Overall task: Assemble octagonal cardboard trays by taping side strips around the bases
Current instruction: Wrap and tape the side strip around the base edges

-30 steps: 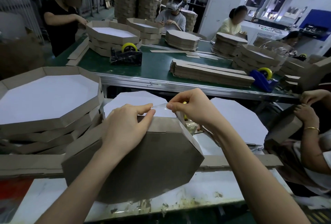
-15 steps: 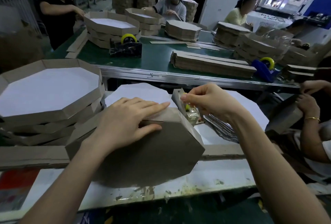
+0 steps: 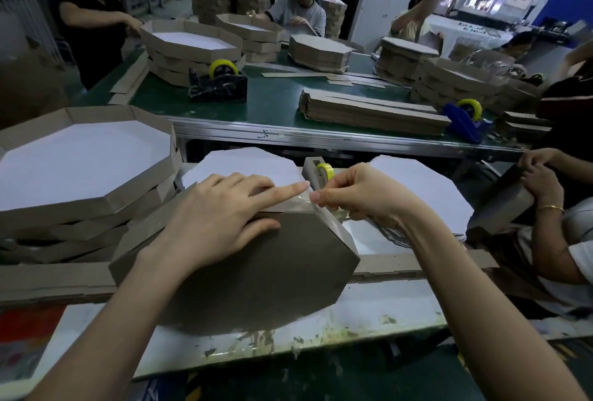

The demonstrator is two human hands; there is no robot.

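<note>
**A:** Where does the tray sit, and who has hold of what?

**B:** The tray lies base-up on the white workbench, right in front of the person. The left hand rests flat on it with straight fingers, holding nothing, and its forefinger reaches to the far corner. The right hand pinches a length of clear tape at that same corner, just in front of the tape dispenser.

**A:** So what could spoil it?

**B:** Mostly the corner. If the flat hand eases off, the side strip can spring away from the base, and the tape would then bridge a gap instead of binding the two. If the tape goes slack, it may fold on itself or wrinkle. If it comes down askew, it might catch the strip and miss the base. It could also stick to that forefinger, which is very close.

**A:** And the dispenser?

**B:** The tape is clear and catches glare, so I cannot tell whether it is cut free of the roll. If it isn't, a firm pull would probably drag the dispenser forward or shift the tray.
</note>
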